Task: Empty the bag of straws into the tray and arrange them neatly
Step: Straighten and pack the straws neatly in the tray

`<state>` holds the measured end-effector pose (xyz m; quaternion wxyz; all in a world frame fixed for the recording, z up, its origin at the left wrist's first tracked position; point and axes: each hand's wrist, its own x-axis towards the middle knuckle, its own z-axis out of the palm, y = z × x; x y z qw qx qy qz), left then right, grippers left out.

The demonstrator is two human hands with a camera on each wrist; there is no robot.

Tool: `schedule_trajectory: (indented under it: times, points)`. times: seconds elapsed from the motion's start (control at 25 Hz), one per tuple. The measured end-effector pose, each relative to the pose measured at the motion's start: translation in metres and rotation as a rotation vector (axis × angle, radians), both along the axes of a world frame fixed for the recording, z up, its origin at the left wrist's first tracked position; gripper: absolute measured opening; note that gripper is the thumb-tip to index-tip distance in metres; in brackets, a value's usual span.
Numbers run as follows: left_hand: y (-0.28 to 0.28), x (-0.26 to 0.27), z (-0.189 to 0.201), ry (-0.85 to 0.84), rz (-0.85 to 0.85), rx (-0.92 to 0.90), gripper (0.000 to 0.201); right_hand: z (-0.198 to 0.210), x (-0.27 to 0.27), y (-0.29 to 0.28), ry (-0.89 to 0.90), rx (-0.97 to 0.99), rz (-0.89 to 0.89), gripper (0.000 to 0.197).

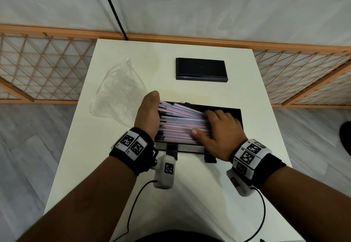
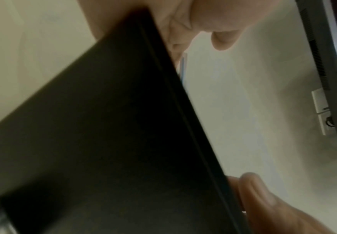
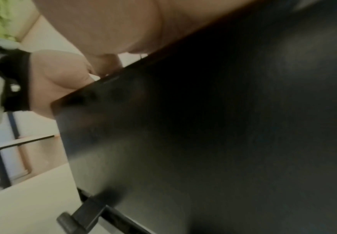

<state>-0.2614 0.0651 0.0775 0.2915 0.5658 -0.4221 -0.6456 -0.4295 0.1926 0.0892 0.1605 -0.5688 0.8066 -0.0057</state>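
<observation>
Head view. White desk [image 1: 167,194] against a pale wall, with an orange-framed lattice screen [image 1: 47,67] behind it and grey plank floor on both sides. A black cable [image 1: 112,6] runs down the wall to the desk's far edge. Black lid-like slab [image 1: 201,69] at the far centre of the desk. Clear plastic bag [image 1: 119,91], flat and slack, lies on the desk left of the tray. Black tray [image 1: 238,114] near the desk's middle holds the straws [image 1: 180,124], pink and blue, lying roughly left to right, fanned at their left ends. Left hand [image 1: 148,114] stands on edge, fingers straight, palm against the left ends of the straws. Right hand [image 1: 218,129] lies flat on top of the straws, fingers spread and relaxed. Both wrists carry marker bands.

Left wrist view. Blurred; the tray's dark wall [image 2: 103,126] fills the left, fingers [image 2: 223,36] extended above its rim, one straw end [image 2: 183,66] showing.

Right wrist view. Blurred; the tray's dark side [image 3: 203,126] fills the frame, palm [image 3: 103,26] above its rim.
</observation>
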Motion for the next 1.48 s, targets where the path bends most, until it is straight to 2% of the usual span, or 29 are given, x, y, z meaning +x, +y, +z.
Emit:
schedule_trajectory:
  times: [0.12, 0.28, 0.44, 0.6, 0.72, 0.84, 1.04, 1.2, 1.28, 1.36, 1.4, 1.48]
  points:
    - [-0.001, 0.000, 0.010, -0.035, -0.015, -0.072, 0.035, 0.000, 0.004, -0.002, 0.013, 0.077, 0.027, 0.085]
    - [-0.006, 0.004, 0.009, -0.115, 0.105, -0.186, 0.026, 0.003, 0.007, -0.014, -0.047, 0.058, 0.025, 0.079]
    - [-0.010, 0.001, 0.009, -0.146, 0.128, -0.222, 0.024, -0.001, 0.019, -0.033, -0.080, 0.100, 0.062, 0.073]
    - [-0.011, 0.001, 0.009, -0.285, 0.090, -0.309, 0.025, -0.001, 0.027, -0.041, -0.021, 0.103, 0.058, 0.068]
    - [-0.006, 0.003, 0.015, -0.357, 0.066, -0.366, 0.023, -0.003, 0.031, -0.040, -0.064, 0.094, 0.052, 0.070]
    - [-0.001, 0.002, 0.016, -0.360, 0.050, -0.385, 0.016, -0.002, 0.034, -0.043, -0.040, 0.147, 0.093, 0.068]
    - [0.007, 0.005, 0.010, -0.260, 0.053, -0.390, 0.025, 0.000, 0.032, -0.039, -0.079, 0.115, 0.108, 0.055]
    - [0.007, 0.008, 0.004, -0.221, 0.078, -0.387, 0.030, -0.002, 0.027, -0.022, -0.072, 0.110, 0.125, 0.058]
    - [0.009, 0.007, 0.006, -0.218, 0.079, -0.386, 0.028, 0.000, 0.024, -0.021, -0.071, 0.109, 0.119, 0.055]
    - [0.012, 0.005, 0.011, -0.187, 0.079, -0.388, 0.018, 0.003, 0.024, -0.025, -0.038, 0.100, 0.121, 0.051]
    - [0.014, 0.004, 0.013, -0.171, 0.058, -0.389, 0.023, 0.006, 0.024, -0.026, -0.005, 0.094, 0.123, 0.050]
    - [0.016, 0.001, 0.015, -0.228, -0.059, -0.388, 0.061, 0.008, 0.028, -0.032, 0.067, 0.088, 0.123, 0.055]
